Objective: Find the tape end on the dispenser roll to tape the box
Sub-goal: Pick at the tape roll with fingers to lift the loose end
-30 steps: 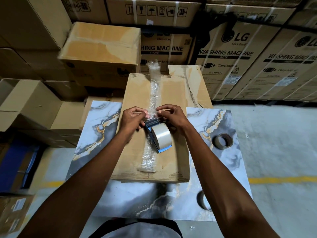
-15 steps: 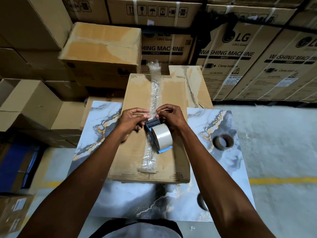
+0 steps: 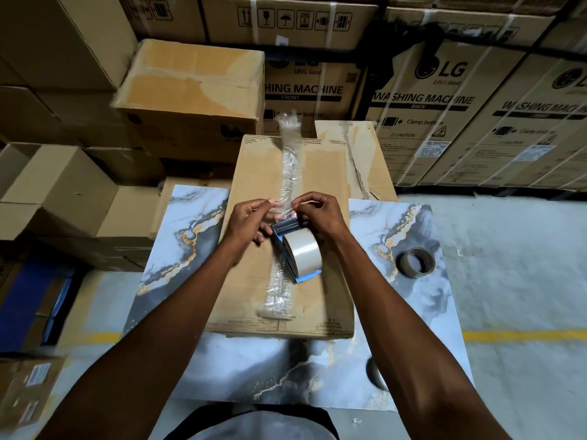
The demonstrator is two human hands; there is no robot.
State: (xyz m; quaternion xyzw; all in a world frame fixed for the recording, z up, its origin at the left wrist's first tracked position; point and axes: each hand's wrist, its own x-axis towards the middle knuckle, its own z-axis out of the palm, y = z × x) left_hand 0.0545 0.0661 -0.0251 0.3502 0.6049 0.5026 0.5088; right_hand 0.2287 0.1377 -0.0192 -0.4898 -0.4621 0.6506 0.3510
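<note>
From the head view, the person is working over a cardboard box (image 3: 254, 281) lying on a marbled table (image 3: 413, 281), and the blue tape dispenser (image 3: 297, 249) is resting on the box top beside its crinkled centre strip of old tape (image 3: 287, 173), probably so both hands stay free for picking. The right hand (image 3: 320, 217) is curling over the dispenser's front end, fingertips pinching at what looks like a clear tape end (image 3: 284, 212), though the film is too faint to be sure. The left hand (image 3: 249, 222) is half closed, its fingertips meeting the same spot. A spare roll (image 3: 416, 262) is sitting well apart on the table.
</note>
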